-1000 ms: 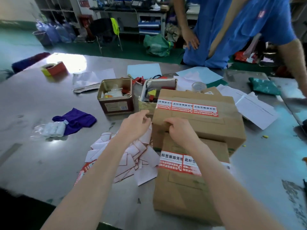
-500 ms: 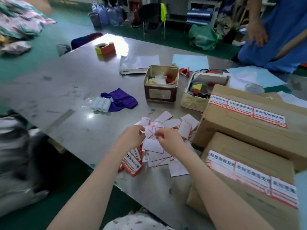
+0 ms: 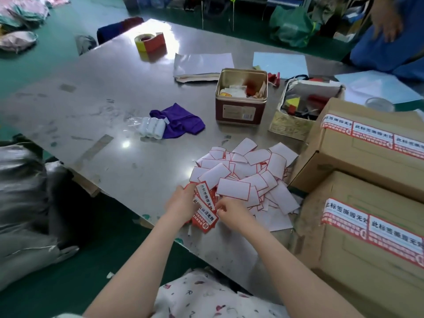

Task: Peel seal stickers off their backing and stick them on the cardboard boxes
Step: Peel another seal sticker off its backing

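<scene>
My left hand (image 3: pixel 182 201) holds a small stack of red-and-white seal stickers (image 3: pixel 205 210) near the table's front edge. My right hand (image 3: pixel 229 211) pinches the right edge of the top sticker. Behind them lies a pile of empty white backing papers (image 3: pixel 245 175) with red borders. Two cardboard boxes stand at the right: the far box (image 3: pixel 367 164) and the near box (image 3: pixel 358 260), each with a row of seal stickers across its top.
On the steel table (image 3: pixel 114 115) stand a brown tin (image 3: pixel 241 97), a cloth-lined box of tools (image 3: pixel 302 109), a purple cloth (image 3: pixel 179 120) with white rolls (image 3: pixel 152 127), a label roll (image 3: pixel 150 41) and paper sheets (image 3: pixel 202 65). Another person in blue (image 3: pixel 394 37) stands at the far right.
Both hands left the cardboard boxes and came down left to the sticker pile. My left hand took up the sticker stack and my right hand now pinches its top sticker.
</scene>
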Available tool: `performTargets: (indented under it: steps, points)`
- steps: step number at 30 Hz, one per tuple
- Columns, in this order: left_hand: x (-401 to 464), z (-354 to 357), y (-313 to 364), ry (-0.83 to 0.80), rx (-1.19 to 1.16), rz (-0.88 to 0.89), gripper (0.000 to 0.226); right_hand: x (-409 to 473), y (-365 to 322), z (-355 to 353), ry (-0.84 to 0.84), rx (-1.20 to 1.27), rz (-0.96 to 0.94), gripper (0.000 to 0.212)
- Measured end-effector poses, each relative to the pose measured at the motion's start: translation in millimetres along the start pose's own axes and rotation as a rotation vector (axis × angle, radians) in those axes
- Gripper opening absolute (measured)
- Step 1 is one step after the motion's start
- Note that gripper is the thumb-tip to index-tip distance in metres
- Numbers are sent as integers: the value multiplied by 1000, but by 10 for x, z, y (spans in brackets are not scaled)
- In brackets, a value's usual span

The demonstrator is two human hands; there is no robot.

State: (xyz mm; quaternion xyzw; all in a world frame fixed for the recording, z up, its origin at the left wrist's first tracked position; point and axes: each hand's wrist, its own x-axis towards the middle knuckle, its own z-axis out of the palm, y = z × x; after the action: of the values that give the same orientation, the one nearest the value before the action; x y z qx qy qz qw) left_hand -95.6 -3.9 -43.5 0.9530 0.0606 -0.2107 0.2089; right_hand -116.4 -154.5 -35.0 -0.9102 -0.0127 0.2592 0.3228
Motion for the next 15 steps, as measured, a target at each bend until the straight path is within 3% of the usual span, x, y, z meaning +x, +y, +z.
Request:
performTargets:
  steps: [8,15]
  points:
    - [31,110,-184,37,-82,41,50,52,14,216,32,72,81,24]
    - [28,95,-218,29,-271,19,29,65,6,276,95,131,113,26]
